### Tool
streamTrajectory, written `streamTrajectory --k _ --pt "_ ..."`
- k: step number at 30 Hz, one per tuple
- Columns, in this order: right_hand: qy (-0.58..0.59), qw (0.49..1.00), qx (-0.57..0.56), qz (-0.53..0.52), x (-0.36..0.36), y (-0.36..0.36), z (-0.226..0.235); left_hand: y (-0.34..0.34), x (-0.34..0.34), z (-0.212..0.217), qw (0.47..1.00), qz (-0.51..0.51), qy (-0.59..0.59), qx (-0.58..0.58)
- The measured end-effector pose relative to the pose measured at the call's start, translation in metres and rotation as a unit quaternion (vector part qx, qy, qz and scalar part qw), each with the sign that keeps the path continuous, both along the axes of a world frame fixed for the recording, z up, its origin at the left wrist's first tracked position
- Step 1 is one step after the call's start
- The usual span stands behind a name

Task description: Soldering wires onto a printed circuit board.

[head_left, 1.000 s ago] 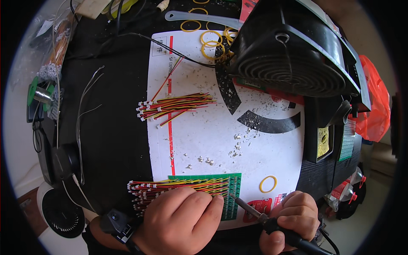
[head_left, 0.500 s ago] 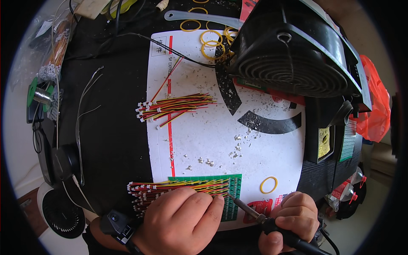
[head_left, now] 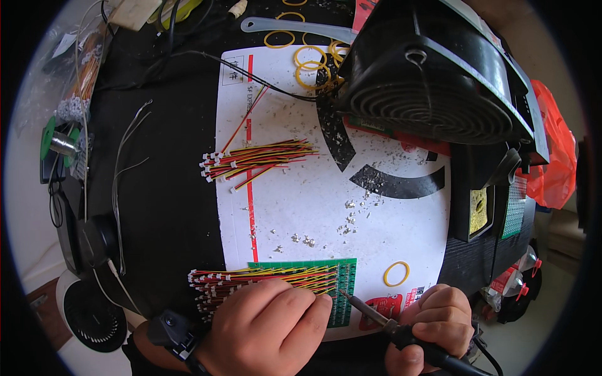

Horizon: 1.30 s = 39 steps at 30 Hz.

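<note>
The green board (head_left: 342, 289) lay at the near edge of the white sheet (head_left: 389, 225), with rows of red, yellow and black wires (head_left: 263, 279) stuck onto it. The left hand (head_left: 266, 329) pressed down flat on those wires, fingers bent. The right hand (head_left: 436, 319) was closed around the soldering iron (head_left: 376, 316), its tip touching the board's edge. It looked like the joining step, and the tip would need a steady little slide. Farther off lay a loose wire bundle (head_left: 257, 160), yellow rubber bands (head_left: 313, 62) and a black fan (head_left: 433, 75).

A black bench mat (head_left: 163, 207) carries a white sheet (head_left: 326, 213), loose wires (head_left: 125, 156) and a fan (head_left: 433, 69).
</note>
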State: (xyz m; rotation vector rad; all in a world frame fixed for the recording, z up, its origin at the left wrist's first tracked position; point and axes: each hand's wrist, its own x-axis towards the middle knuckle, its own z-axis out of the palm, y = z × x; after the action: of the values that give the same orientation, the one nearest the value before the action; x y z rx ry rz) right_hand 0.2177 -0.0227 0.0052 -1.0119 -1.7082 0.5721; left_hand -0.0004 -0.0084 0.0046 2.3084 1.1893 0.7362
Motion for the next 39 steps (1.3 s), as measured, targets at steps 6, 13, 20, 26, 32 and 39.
streamTrajectory --k 6,13,20,26,32,39 --pt "-0.014 1.000 -0.001 0.013 0.002 0.001 0.004 -0.002 0.001 0.010 1.000 0.016 -0.007 -0.015" --pt "-0.021 1.000 -0.011 0.019 0.000 0.001 0.003 -0.004 0.002 -0.003 0.999 0.002 0.019 0.029" --pt "-0.025 0.999 -0.011 0.021 -0.001 0.001 0.001 -0.004 0.001 -0.006 0.999 0.001 0.019 0.035" --pt "-0.031 0.999 -0.002 0.014 0.001 0.000 0.006 -0.003 0.003 -0.001 0.999 -0.010 0.017 0.040" --pt "0.028 0.999 0.013 -0.015 -0.003 0.000 -0.007 -0.004 -0.001 -0.006 1.000 0.002 0.017 0.026" --pt "-0.010 1.000 -0.011 0.005 0.001 0.001 0.004 -0.003 0.002 -0.001 1.000 0.001 0.014 0.020"
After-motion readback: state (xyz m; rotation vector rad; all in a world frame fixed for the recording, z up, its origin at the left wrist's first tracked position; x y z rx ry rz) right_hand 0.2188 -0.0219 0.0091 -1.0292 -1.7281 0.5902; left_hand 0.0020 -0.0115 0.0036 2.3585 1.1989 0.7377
